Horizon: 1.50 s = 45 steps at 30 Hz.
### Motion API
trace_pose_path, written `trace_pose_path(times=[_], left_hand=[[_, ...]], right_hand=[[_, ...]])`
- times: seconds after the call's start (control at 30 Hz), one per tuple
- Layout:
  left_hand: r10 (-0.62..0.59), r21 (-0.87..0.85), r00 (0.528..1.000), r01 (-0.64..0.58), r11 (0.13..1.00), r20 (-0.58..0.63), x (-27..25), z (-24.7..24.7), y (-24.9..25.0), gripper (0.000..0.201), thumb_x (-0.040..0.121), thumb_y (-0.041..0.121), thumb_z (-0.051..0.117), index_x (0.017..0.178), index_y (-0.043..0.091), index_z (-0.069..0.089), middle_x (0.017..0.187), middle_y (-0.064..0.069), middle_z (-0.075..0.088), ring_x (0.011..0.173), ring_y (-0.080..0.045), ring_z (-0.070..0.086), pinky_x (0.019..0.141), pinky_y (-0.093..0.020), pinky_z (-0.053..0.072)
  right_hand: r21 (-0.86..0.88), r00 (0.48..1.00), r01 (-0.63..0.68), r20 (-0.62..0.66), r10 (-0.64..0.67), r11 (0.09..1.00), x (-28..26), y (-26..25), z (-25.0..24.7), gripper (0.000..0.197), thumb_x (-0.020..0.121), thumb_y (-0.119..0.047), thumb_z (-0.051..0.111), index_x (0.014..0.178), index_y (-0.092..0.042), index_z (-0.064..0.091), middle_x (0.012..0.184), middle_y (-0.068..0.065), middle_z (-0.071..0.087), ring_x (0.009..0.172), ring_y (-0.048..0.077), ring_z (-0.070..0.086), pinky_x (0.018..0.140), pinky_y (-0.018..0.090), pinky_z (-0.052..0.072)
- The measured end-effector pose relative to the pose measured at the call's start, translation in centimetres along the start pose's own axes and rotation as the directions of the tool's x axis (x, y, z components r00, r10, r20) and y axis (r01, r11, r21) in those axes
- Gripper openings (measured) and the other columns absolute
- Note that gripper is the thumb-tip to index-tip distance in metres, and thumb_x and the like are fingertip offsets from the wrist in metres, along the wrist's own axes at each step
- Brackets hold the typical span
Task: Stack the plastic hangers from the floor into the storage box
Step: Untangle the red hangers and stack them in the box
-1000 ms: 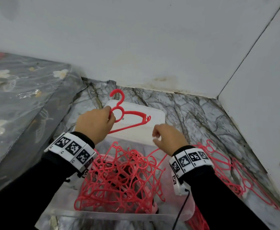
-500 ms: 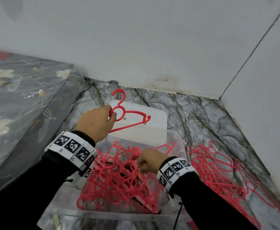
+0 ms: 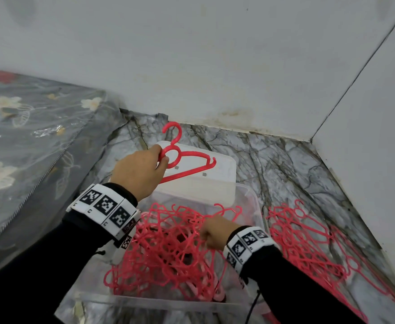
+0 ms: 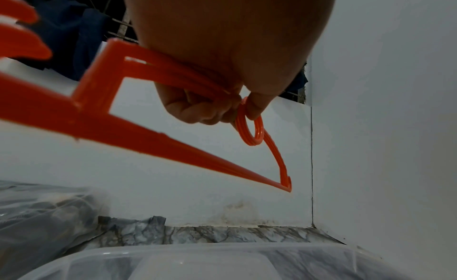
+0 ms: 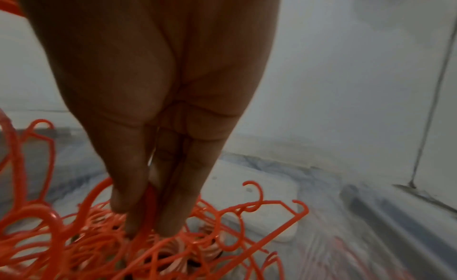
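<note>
My left hand grips a red plastic hanger at its neck, just below the hook, and holds it up over the white lid. In the left wrist view the fingers curl round the neck beside the hanger's ring. My right hand reaches down into the tangled pile of red hangers in the clear storage box. In the right wrist view thumb and fingertips pinch a red strand of the hanger pile. More hangers lie on the marble floor to the right of the box.
A white lid lies behind the box. A bed under a grey flowered cover borders the left side. White walls meet in a corner at the back right, close to the floor hangers.
My right hand came down from near the lid and to the left into the pile in the box. The left hand kept the hanger in the same spot.
</note>
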<state>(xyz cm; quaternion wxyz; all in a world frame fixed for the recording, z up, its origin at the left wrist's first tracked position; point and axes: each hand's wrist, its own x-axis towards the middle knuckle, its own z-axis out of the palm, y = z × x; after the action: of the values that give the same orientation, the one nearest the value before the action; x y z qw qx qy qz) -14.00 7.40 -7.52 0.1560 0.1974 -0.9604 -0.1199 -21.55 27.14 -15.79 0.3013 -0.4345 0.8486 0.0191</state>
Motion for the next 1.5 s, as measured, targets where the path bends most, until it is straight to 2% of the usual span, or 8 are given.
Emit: trace_pose_path(times=[0.33, 0.47, 0.63, 0.83, 1.03, 1.2, 1.37, 1.5], left_hand=[[0.022, -0.026, 1.000, -0.022, 0.999, -0.009, 0.0, 0.1, 0.0, 0.025, 0.100, 0.039, 0.035, 0.092, 0.017, 0.045, 0.075, 0.001, 0.055, 0.066, -0.023, 0.050, 0.056, -0.032, 0.033], [0.034, -0.012, 0.999, -0.034, 0.999, -0.005, 0.0, 0.2, 0.2, 0.027, 0.100, 0.037, 0.036, 0.096, 0.014, 0.049, 0.078, -0.001, 0.057, 0.069, -0.026, 0.053, 0.057, -0.033, 0.036], [0.050, -0.013, 0.999, -0.050, 0.999, 0.002, -0.1, 0.2, 0.0, 0.026, 0.100, 0.036, 0.036, 0.097, 0.013, 0.049, 0.083, -0.006, 0.063, 0.073, -0.029, 0.058, 0.058, -0.034, 0.039], [0.023, -0.013, 1.000, -0.023, 1.000, 0.003, -0.1, 0.0, -0.1, 0.025, 0.100, 0.037, 0.036, 0.094, 0.015, 0.047, 0.079, -0.002, 0.057, 0.068, -0.024, 0.049, 0.057, -0.032, 0.033], [0.019, -0.020, 1.000, -0.019, 1.000, -0.005, 0.1, -0.4, -0.6, 0.027, 0.101, 0.038, 0.035, 0.096, 0.015, 0.047, 0.081, -0.005, 0.061, 0.069, -0.026, 0.053, 0.057, -0.032, 0.035], [0.013, -0.026, 1.000, -0.013, 1.000, 0.000, 0.1, -0.3, -0.5, 0.027, 0.100, 0.039, 0.035, 0.097, 0.016, 0.048, 0.083, -0.004, 0.062, 0.070, -0.025, 0.053, 0.057, -0.033, 0.034], [0.013, -0.023, 1.000, -0.012, 1.000, 0.005, -0.1, -0.2, -0.2, 0.026, 0.100, 0.039, 0.036, 0.097, 0.016, 0.048, 0.083, -0.004, 0.063, 0.070, -0.025, 0.053, 0.057, -0.032, 0.035], [0.032, -0.034, 0.999, -0.031, 0.999, 0.019, -0.2, 0.0, -0.1, 0.024, 0.100, 0.036, 0.037, 0.096, 0.016, 0.048, 0.084, -0.005, 0.064, 0.068, -0.024, 0.052, 0.056, -0.032, 0.034]], right_hand=[[-0.251, 0.946, 0.323, 0.050, -0.321, 0.913, 0.8, -6.1, 3.3, 0.066, 0.074, -0.034, 0.076, 0.131, -0.018, 0.047, 0.127, 0.013, 0.053, 0.116, 0.033, 0.048, 0.092, 0.048, 0.043], [-0.373, 0.914, 0.398, 0.090, -0.395, 0.838, 0.3, -8.4, 5.3, 0.042, 0.084, -0.027, 0.065, 0.125, -0.022, 0.058, 0.131, 0.015, 0.046, 0.123, 0.035, 0.038, 0.095, 0.053, 0.039], [-0.390, 0.939, 0.343, 0.132, -0.316, 0.854, -0.4, -8.6, 4.8, 0.038, 0.089, -0.024, 0.058, 0.127, -0.023, 0.058, 0.142, 0.016, 0.036, 0.129, 0.037, 0.034, 0.099, 0.054, 0.039], [-0.308, 0.982, 0.152, -0.064, -0.179, 0.939, -1.6, -7.8, 0.3, 0.029, 0.095, -0.013, 0.045, 0.115, -0.013, 0.066, 0.117, 0.013, 0.063, 0.108, 0.034, 0.059, 0.086, 0.044, 0.047], [0.186, 0.992, 0.110, -0.083, -0.096, 0.976, -3.1, -4.6, -4.8, 0.034, 0.088, 0.000, 0.046, 0.098, -0.015, 0.075, 0.104, 0.004, 0.070, 0.093, 0.023, 0.062, 0.085, 0.033, 0.052], [0.482, 0.995, -0.046, 0.097, -0.001, 0.875, -3.7, -2.4, -5.5, 0.024, 0.089, -0.025, 0.060, 0.091, -0.004, 0.073, 0.089, 0.012, 0.070, 0.074, 0.020, 0.061, 0.076, 0.034, 0.055], [-0.010, 0.991, -0.119, -0.069, 0.118, 0.993, -2.6, -1.2, -4.2, 0.023, 0.087, -0.003, 0.055, 0.103, -0.006, 0.070, 0.107, 0.012, 0.068, 0.099, 0.026, 0.065, 0.087, 0.037, 0.054], [-0.072, 0.956, -0.234, -0.197, 0.216, 0.970, -1.4, 0.3, -2.6, 0.036, 0.090, -0.003, 0.046, 0.126, -0.005, 0.041, 0.115, 0.016, 0.059, 0.106, 0.032, 0.060, 0.082, 0.038, 0.048]])
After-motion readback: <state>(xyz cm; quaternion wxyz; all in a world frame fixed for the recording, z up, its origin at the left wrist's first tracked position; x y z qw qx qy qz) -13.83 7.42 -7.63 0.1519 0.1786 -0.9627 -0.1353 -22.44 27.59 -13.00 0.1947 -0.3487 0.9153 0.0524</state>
